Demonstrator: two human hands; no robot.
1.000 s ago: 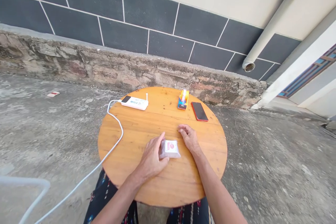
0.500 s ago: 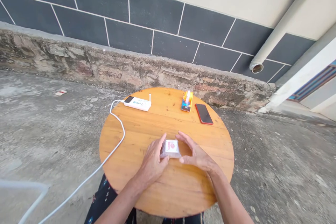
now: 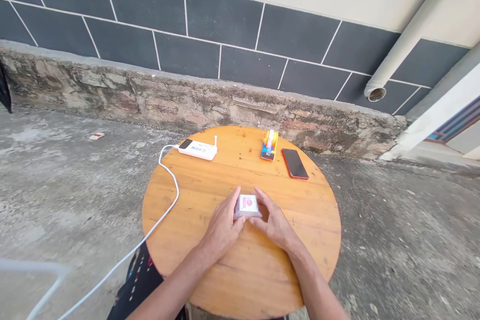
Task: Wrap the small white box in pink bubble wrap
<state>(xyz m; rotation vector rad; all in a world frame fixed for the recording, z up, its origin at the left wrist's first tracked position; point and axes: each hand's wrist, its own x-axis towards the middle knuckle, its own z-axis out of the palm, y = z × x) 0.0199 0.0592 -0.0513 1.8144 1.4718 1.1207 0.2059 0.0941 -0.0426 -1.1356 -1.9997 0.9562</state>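
Note:
A small white box with a red round label (image 3: 248, 205) lies near the middle of a round wooden table (image 3: 307, 240). My left hand (image 3: 222, 227) grips its left side, thumb and fingers curled around it. My right hand (image 3: 274, 222) holds its right side, fingers closed against it. Both hands rest on the tabletop with the box between them.
At the table's far edge lie a white power strip (image 3: 197, 149) with a white cable (image 3: 165, 210) trailing off the left side, an orange and blue small pack (image 3: 269, 145) and a red-edged phone (image 3: 295, 163). Behind are a stone kerb, a tiled wall and a drain pipe (image 3: 405, 40).
My right hand has moved from the bare tabletop onto the box's right side and closed on it. The left hand kept its hold. The view has shifted slightly.

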